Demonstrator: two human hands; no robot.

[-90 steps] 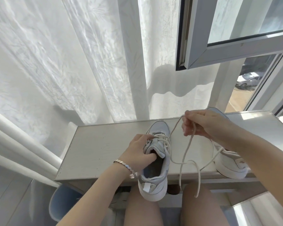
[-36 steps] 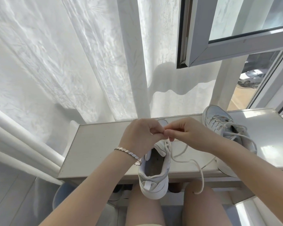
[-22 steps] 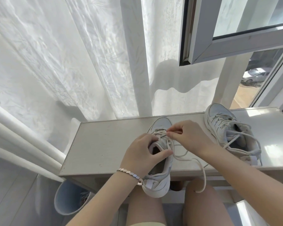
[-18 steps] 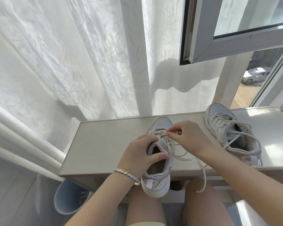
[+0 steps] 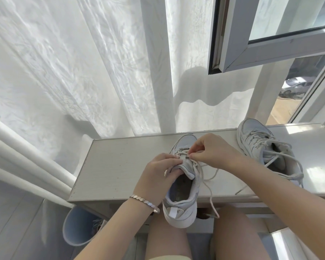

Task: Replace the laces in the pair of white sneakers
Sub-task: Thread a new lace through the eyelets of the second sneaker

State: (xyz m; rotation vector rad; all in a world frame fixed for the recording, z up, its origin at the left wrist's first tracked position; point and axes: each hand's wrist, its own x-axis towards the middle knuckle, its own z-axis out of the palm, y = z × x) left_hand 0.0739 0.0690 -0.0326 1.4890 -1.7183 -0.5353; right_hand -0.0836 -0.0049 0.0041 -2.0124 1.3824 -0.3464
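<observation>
A white sneaker [image 5: 182, 196] lies lengthwise on the pale table [image 5: 116, 166], its heel hanging over the near edge above my knees. My left hand [image 5: 158, 175] grips the sneaker's tongue and left side. My right hand [image 5: 212, 152] pinches the cream lace [image 5: 207, 180] at the upper eyelets. Loose lace ends trail off the table's front edge. The second white sneaker [image 5: 266, 151] lies on the table to the right, with its laces loosely threaded and slack.
White curtains [image 5: 83, 62] hang behind the table, and an open window frame [image 5: 251, 45] juts in at the upper right. A pale blue bin [image 5: 79, 228] stands on the floor below the table's left end. White pipes [image 5: 26, 162] run along the left.
My right hand came down from holding the lace high and now pinches it at the eyelets. My left hand shifted its hold on the tongue. The view tilted slightly.
</observation>
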